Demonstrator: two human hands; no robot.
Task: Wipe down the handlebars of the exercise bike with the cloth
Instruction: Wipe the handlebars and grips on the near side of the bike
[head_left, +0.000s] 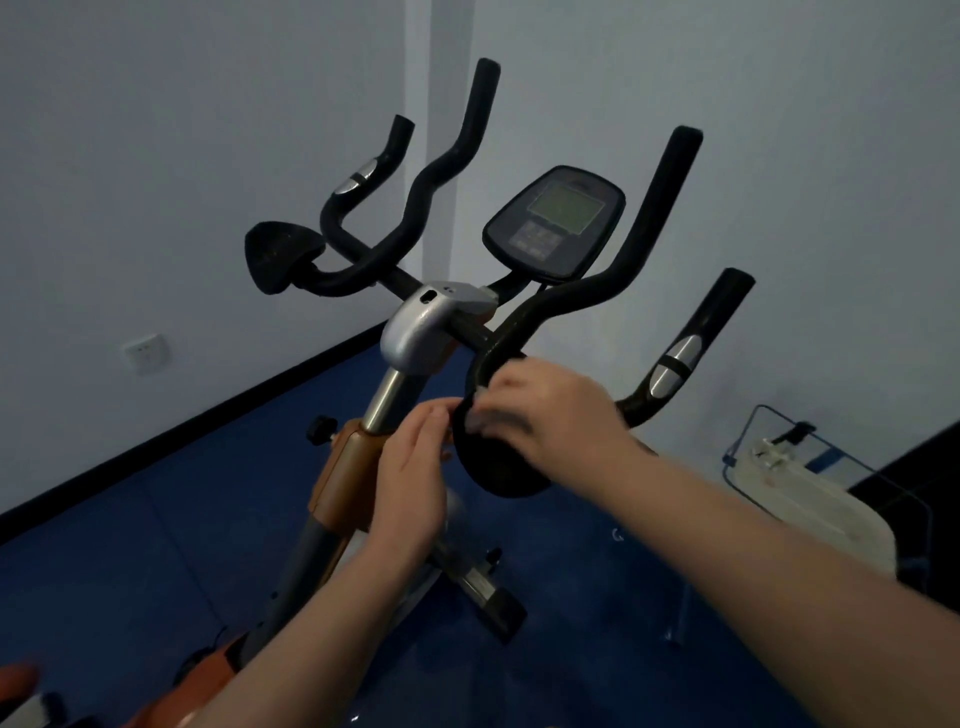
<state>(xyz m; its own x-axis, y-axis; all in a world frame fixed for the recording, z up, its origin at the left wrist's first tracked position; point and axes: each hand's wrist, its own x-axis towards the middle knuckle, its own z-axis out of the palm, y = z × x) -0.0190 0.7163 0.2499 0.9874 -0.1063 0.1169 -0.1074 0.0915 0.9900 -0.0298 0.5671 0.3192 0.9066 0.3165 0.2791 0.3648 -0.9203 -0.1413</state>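
The exercise bike's black handlebars rise on both sides of a grey console. A black elbow pad sits low on the right bar. My right hand lies over the top of that pad, its blurred fingers curled over the upper edge. My left hand stands beside the pad with straight fingers together, their tips touching its left rim. I see no cloth in either hand. A second elbow pad sits on the left bar.
The silver stem clamp and orange frame stand just left of my hands. A white device in a blue wire frame stands on the blue floor at the right. White walls close in behind, with a socket.
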